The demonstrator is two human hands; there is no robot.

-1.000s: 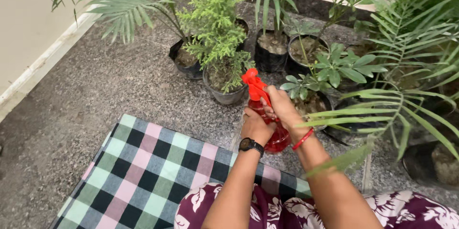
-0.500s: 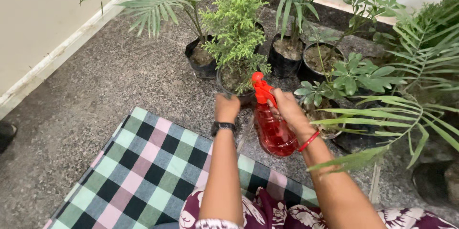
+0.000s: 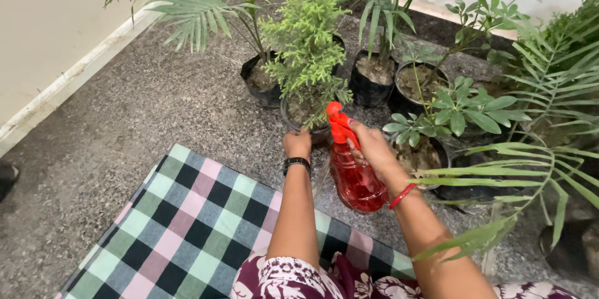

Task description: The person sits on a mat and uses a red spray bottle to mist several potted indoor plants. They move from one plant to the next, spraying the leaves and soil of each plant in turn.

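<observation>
My right hand (image 3: 372, 147) grips the neck and trigger of a red spray bottle (image 3: 354, 177), its red nozzle (image 3: 337, 117) pointing toward the plants. My left hand (image 3: 297, 143), with a black wristwatch, reaches forward and touches the rim of a grey pot (image 3: 306, 123) that holds a feathery light-green plant (image 3: 306, 37). The fingers of that hand are hidden from view behind its back. A red bangle sits on my right wrist.
Several black potted plants (image 3: 373, 80) stand on the speckled granite floor (image 3: 143, 112). Palm fronds (image 3: 530, 155) hang over the right side. A checked mat (image 3: 187, 224) lies under me. A pale wall (image 3: 50, 18) runs along the left.
My left hand left the spray bottle and moved forward to the grey pot's rim. The right hand keeps the bottle, now held a little lower.
</observation>
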